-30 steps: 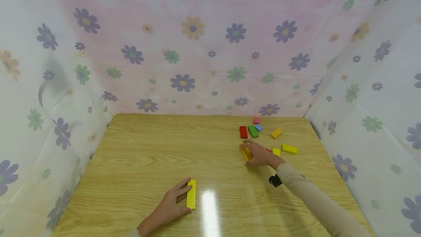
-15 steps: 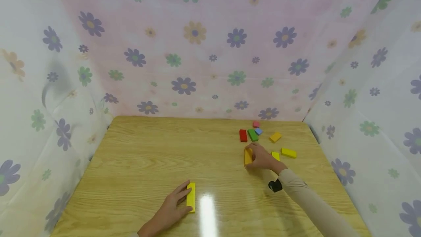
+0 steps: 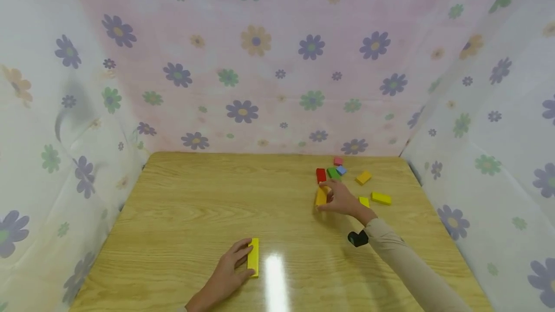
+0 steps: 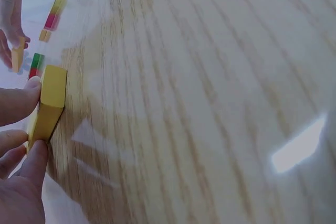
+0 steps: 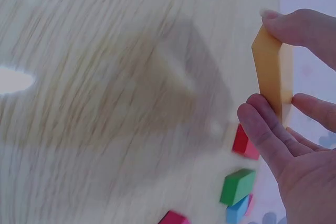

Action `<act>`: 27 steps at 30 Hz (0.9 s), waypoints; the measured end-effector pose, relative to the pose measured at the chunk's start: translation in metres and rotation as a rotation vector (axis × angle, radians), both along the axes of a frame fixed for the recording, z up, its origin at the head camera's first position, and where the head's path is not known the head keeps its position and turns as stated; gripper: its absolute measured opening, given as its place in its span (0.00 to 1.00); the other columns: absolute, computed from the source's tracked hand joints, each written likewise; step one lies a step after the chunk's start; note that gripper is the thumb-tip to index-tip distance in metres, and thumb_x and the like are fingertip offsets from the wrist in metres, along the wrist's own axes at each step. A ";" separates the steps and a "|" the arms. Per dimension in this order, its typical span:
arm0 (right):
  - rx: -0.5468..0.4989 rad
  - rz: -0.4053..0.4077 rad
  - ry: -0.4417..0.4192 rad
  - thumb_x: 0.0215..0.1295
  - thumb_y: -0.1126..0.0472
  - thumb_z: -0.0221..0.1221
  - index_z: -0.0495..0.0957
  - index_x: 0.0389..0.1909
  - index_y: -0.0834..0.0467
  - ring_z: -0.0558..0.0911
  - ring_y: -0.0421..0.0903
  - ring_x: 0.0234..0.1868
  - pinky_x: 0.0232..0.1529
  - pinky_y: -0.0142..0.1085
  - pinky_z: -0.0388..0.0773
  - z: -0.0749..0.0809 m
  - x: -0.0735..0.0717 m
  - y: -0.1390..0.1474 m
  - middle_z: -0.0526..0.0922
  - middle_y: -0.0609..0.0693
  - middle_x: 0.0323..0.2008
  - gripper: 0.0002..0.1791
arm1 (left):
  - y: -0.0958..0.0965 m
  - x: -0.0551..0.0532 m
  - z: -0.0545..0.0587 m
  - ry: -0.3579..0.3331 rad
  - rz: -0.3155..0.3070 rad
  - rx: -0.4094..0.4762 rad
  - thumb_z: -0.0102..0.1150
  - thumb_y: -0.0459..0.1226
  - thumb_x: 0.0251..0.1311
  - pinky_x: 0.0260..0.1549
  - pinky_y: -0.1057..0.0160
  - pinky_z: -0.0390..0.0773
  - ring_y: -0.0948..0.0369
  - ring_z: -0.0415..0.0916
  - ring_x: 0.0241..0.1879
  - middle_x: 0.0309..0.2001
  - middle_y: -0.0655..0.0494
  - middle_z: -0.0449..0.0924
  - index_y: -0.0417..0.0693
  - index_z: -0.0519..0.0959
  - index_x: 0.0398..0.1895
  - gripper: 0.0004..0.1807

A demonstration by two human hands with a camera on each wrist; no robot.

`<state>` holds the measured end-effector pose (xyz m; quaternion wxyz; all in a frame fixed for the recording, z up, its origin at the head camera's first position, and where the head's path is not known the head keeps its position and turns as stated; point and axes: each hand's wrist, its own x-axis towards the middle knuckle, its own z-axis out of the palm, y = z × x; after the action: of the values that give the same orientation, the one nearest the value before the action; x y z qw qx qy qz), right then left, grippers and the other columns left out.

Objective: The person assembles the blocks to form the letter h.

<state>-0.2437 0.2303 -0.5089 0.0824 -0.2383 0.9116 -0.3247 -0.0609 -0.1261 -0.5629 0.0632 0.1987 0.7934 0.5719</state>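
In the head view my left hand holds a long yellow block lengthwise at the table's front, thumb at the near end and fingers at the far end. The left wrist view shows the same yellow block between thumb and fingers, on the wood. My right hand grips an orange block by its ends, thumb against fingertips. In the right wrist view this orange block is off the table, above its shadow. Just beyond it lie a red block and a green block, partly hidden by the hand.
Behind the green block are a blue block and a pink block. Right of the right hand lie a small orange block and two yellow blocks, one farther out, one by the wrist. Flowered cloth surrounds the wooden table.
The orange block has been lifted and turned in my right hand, and over the last half second has shifted slightly left and away. My left hand stays on the yellow block.
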 end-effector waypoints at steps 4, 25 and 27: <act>-0.030 0.018 -0.013 0.49 0.55 0.72 0.68 0.60 0.69 0.77 0.43 0.33 0.35 0.33 0.79 0.001 0.000 -0.010 0.61 0.68 0.60 0.40 | -0.003 -0.002 -0.014 0.003 -0.005 0.027 0.66 0.32 0.53 0.55 0.59 0.70 0.37 0.58 0.63 0.67 0.34 0.56 0.21 0.64 0.60 0.34; -0.066 0.135 -0.015 0.48 0.56 0.73 0.67 0.63 0.63 0.78 0.44 0.35 0.37 0.31 0.79 0.024 0.007 -0.072 0.62 0.61 0.61 0.41 | -0.003 -0.007 -0.014 -0.026 0.010 0.074 0.64 0.33 0.57 0.55 0.61 0.69 0.39 0.58 0.64 0.68 0.35 0.56 0.23 0.64 0.62 0.33; -0.063 0.143 -0.019 0.48 0.56 0.73 0.67 0.63 0.63 0.77 0.45 0.35 0.37 0.31 0.79 0.025 0.008 -0.077 0.62 0.59 0.61 0.41 | -0.003 -0.007 -0.014 -0.024 0.010 0.083 0.64 0.33 0.57 0.55 0.61 0.70 0.38 0.58 0.64 0.68 0.34 0.56 0.22 0.63 0.61 0.34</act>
<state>-0.2354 0.1532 -0.4841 0.1064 -0.3025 0.8807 -0.3486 -0.0679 -0.1292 -0.5771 0.0616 0.1905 0.7692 0.6069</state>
